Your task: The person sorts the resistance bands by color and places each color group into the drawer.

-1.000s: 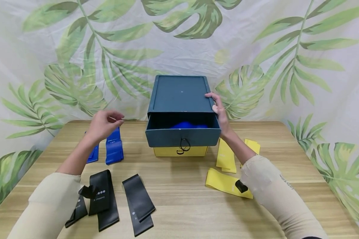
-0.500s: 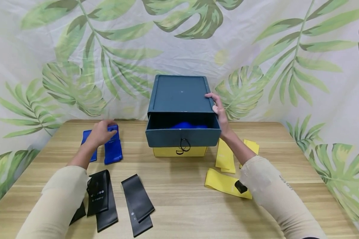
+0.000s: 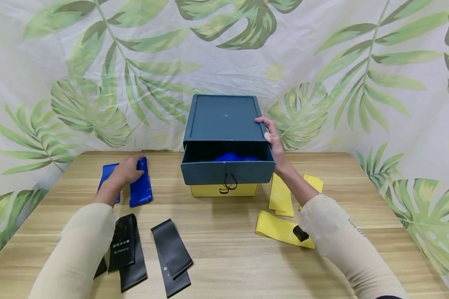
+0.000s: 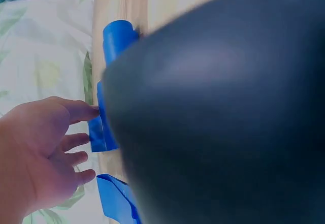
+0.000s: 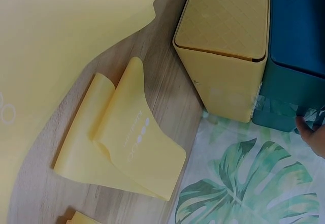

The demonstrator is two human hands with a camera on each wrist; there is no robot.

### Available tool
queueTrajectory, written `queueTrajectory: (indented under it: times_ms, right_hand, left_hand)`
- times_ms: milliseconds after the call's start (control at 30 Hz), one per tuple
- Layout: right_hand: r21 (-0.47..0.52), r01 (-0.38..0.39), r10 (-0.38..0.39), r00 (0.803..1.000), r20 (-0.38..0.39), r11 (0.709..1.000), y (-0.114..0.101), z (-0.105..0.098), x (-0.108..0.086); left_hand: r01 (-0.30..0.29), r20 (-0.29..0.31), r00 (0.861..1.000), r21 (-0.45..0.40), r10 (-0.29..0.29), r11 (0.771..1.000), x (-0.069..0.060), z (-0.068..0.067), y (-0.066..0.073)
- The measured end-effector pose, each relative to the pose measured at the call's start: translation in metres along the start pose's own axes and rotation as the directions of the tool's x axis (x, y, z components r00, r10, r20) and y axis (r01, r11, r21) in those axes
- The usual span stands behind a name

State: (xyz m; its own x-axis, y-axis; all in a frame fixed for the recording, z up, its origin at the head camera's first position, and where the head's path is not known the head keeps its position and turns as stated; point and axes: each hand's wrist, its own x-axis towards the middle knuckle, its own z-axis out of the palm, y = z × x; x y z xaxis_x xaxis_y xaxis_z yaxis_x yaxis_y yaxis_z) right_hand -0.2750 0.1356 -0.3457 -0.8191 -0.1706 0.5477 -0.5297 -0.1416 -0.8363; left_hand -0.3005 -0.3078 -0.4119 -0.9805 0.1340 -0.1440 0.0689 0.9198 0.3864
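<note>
Over left on the tabletop [image 3: 224, 249], the left hand [image 3: 127, 171] has dropped to a folded blue band [image 3: 141, 192], fingers kinda spread; right hand [image 3: 275, 145] grips the teal drawer unit [image 3: 224, 120].

A person's left hand [image 3: 127, 171] extends over a folded, flat blue band [image 3: 140, 192] while the right hand [image 3: 275, 141] rests against a boxy, dark-teal plastic unit [image 3: 224, 120], its drawer [image 3: 205, 173] partly out.

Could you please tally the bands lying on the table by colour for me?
Blue bands: 2
Black bands: 3, one mostly hidden by the left sleeve
Yellow bands: 3, one partly behind the right arm
Total: 8
</note>
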Motion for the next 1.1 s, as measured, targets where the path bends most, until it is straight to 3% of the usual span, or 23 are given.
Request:
queueTrajectory:
  times_ms: [367,667,800,1100]
  right_hand:
    - [-0.011,0.011,-0.010,1.000,0.018,1.000,-0.001,0.004,0.001]
    - [-0.023,0.009,-0.009,1.000,0.022,1.000,0.001,0.003,-0.001]
    - [-0.027,0.012,-0.011,1.000,0.021,1.000,0.002,0.002,-0.001]
    - [0.002,0.010,-0.010,1.000,0.002,1.000,0.001,0.000,-0.001]
  left_hand:
    - [0.001,0.000,1.000,0.051,-0.001,0.999,0.008,-0.003,-0.005]
    - [-0.004,-0.096,0.995,0.024,0.006,1.000,0.010,-0.008,-0.009]
    - [-0.026,-0.129,0.991,0.020,0.028,0.999,0.008,-0.014,-0.009]
    - [-0.112,-0.104,0.988,0.045,0.116,0.993,0.006,-0.025,-0.004]
